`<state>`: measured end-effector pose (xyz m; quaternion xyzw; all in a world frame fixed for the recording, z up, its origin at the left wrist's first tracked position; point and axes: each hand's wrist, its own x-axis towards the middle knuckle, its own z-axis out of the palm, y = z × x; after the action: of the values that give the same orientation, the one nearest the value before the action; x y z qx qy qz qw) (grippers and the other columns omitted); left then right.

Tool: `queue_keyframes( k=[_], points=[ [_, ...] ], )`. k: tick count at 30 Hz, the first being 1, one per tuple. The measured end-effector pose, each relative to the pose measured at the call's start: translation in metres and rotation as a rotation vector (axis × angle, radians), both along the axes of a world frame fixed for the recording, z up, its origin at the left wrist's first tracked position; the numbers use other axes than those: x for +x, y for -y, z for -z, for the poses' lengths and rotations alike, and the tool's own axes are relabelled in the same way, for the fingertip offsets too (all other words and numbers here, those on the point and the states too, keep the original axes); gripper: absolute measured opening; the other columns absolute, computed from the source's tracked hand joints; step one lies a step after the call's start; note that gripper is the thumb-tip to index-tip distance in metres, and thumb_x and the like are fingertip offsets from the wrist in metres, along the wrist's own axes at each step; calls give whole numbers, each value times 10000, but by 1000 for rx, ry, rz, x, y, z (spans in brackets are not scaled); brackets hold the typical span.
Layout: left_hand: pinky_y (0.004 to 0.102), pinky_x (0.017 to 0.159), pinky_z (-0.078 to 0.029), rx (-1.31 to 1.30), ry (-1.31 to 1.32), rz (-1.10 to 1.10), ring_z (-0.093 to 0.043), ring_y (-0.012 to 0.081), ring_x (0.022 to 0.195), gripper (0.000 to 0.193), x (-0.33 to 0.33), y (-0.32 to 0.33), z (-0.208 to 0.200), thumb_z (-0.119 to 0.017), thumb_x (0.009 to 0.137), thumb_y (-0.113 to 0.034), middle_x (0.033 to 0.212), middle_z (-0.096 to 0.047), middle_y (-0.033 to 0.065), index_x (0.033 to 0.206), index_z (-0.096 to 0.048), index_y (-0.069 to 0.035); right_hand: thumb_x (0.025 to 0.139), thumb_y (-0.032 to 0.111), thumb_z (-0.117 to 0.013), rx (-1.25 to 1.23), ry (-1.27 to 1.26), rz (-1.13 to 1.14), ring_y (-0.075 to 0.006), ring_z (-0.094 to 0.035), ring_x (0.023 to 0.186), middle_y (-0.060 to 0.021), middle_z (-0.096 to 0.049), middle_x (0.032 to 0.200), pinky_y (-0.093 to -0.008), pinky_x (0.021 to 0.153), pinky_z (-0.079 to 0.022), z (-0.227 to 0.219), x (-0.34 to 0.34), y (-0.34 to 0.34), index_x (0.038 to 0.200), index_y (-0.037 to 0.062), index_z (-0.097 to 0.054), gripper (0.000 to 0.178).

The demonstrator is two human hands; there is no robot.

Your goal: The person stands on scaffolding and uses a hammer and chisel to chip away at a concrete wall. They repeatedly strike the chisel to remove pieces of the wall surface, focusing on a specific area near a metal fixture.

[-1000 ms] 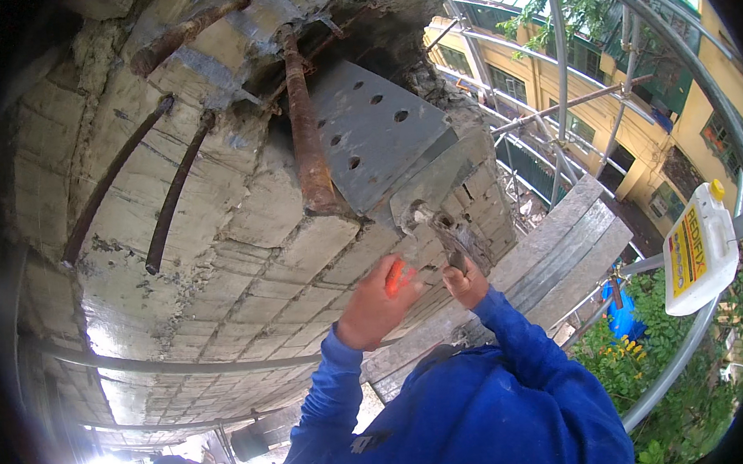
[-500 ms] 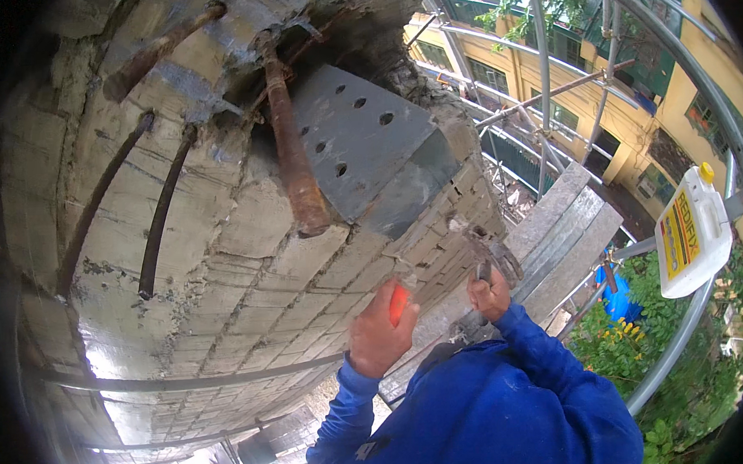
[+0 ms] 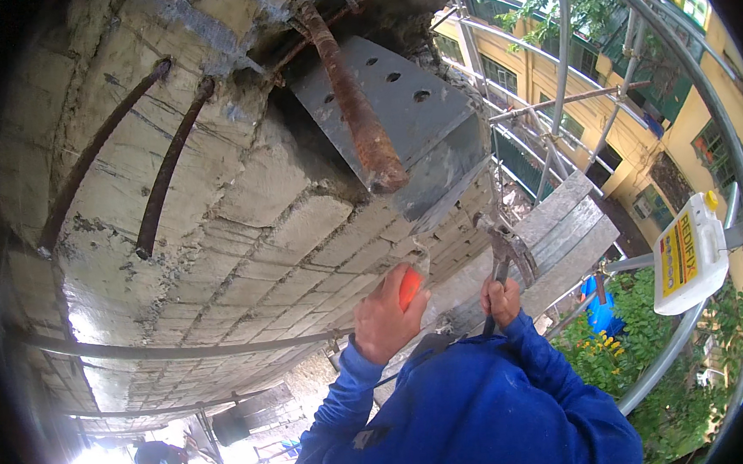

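Observation:
My left hand (image 3: 381,321) is closed around an orange-handled tool (image 3: 410,287), held against or close to the block wall (image 3: 324,222). A thin, pale tip shows beyond the handle, too blurred to tell the tool's exact kind. To its right, my right hand (image 3: 501,301) grips a claw hammer (image 3: 508,245) by its dark handle. The hammer's worn metal head is up, apart from the orange-handled tool. Above both hands, a grey steel plate with round holes (image 3: 433,122) is set at the wall's broken edge, and a thick rusty bar (image 3: 356,114) juts out in front of it.
Two rusty rebars (image 3: 176,167) stick out at the left. Scaffold pipes (image 3: 561,67) and planks (image 3: 567,228) stand at the right. A white jug with a yellow cap (image 3: 692,255) hangs by a pipe. Another person (image 3: 160,459) is far off at the lower left.
The view has shifted, so the plate and rusty bars sit differently in it. My right hand has tilted the hammer more upright. Both hands keep their grips.

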<state>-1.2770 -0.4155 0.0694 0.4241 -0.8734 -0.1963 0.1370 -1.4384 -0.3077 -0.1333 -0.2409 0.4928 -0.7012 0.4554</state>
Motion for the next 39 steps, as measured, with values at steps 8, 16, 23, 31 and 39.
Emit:
queue_keyframes(
  k=[8, 16, 23, 31, 39],
  points=[
    [428, 736, -534, -77, -43, 47, -664, 389, 861, 517, -4, -4, -7, -706, 816, -277, 1014, -663, 219, 1230, -545, -14, 835, 667, -599, 2, 45, -42, -95, -449, 471, 2, -474, 572, -255, 427, -360, 11, 13, -15, 814, 75, -486, 602],
    [410, 697, -540, -117, -56, 85, -670, 363, 840, 527, -3, -8, -14, -724, 787, -247, 992, -665, 199, 1216, -543, -1, 861, 685, -533, 19, -9, -61, -109, -459, 459, -14, -470, 549, -263, 420, -356, -1, 9, -15, 716, 69, -498, 634],
    [403, 681, -542, -158, -77, 78, -674, 350, 836, 516, -3, -11, -17, -736, 777, -221, 990, -667, 193, 1211, -548, -15, 877, 678, -513, -12, -68, -78, -120, -473, 451, -22, -470, 532, -265, 418, -360, 7, 10, -15, 703, 57, -507, 645],
    [399, 717, -543, -121, -111, 110, -675, 355, 865, 503, -5, -12, -21, -743, 773, -209, 1007, -669, 198, 1202, -563, -16, 886, 641, -540, 31, -21, -83, -108, -457, 458, -15, -476, 548, -265, 421, -355, 2, 15, -17, 747, 63, -498, 595],
    [382, 754, -537, -35, -228, 109, -678, 363, 870, 494, 4, -14, -18, -757, 772, -214, 973, -669, 230, 1183, -588, 0, 876, 587, -608, 49, 28, -77, -87, -454, 475, 1, -489, 582, -251, 432, -362, 7, 17, -18, 853, 76, -501, 523]
  ],
)
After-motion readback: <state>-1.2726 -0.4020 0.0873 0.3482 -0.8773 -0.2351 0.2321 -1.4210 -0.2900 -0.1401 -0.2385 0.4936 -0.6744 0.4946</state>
